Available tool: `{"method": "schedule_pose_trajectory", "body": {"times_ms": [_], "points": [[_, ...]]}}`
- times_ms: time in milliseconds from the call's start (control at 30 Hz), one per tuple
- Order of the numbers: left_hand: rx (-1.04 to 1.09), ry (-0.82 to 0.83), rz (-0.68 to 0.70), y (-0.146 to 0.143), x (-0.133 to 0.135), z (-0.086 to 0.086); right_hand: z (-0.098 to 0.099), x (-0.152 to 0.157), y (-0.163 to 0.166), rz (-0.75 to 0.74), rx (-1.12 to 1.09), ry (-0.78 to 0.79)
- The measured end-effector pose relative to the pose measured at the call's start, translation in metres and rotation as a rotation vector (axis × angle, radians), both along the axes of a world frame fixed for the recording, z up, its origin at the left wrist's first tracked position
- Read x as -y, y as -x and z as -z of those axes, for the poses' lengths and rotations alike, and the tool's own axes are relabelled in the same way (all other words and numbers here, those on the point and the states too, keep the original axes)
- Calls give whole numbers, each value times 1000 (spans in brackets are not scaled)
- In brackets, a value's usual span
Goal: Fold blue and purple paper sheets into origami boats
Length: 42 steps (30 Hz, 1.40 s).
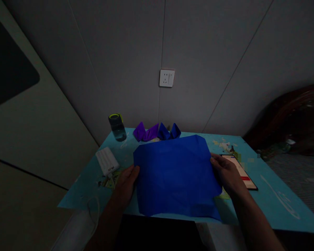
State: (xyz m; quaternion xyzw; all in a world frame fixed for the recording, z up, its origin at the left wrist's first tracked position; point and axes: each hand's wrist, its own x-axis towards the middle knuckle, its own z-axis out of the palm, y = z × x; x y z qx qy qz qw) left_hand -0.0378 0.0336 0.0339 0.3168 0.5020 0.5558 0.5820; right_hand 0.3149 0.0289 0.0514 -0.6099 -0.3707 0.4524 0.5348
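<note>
A large sheet of blue paper [175,177] is held up in front of me over the table, its top corners folded or bent. My left hand [127,181] pinches its left edge between thumb and fingers. At the right edge my right hand [226,170] grips the sheet, thumb on top. Behind it, near the wall, stand a folded purple paper piece [146,133] and a folded blue paper piece [169,131], side by side. The sheet hides the middle of the table.
The light-blue table [267,195] bears a dark water bottle [117,128] at back left, a white power bank [107,161] with a cable, and a lit phone or tablet [242,172] beside my right hand. A wall socket [166,78] is above. A clear bottle [279,148] lies beyond the right edge.
</note>
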Motion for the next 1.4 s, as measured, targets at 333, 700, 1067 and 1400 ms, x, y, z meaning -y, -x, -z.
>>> {"method": "schedule_pose_trajectory", "body": {"times_ms": [333,700,1067,1400], "points": [[79,-2,86,-17,-7,6,1,11,-4,-118,60,53],[-111,7,186,-22,-10,-3,10,2,-14,-314,-44,223],[-113,-78,308,-18,-7,-9,17,-12,-2,-365,43,157],[-144,-99,73,-19,-16,9,8,-11,-1,-153,316,-18]]}}
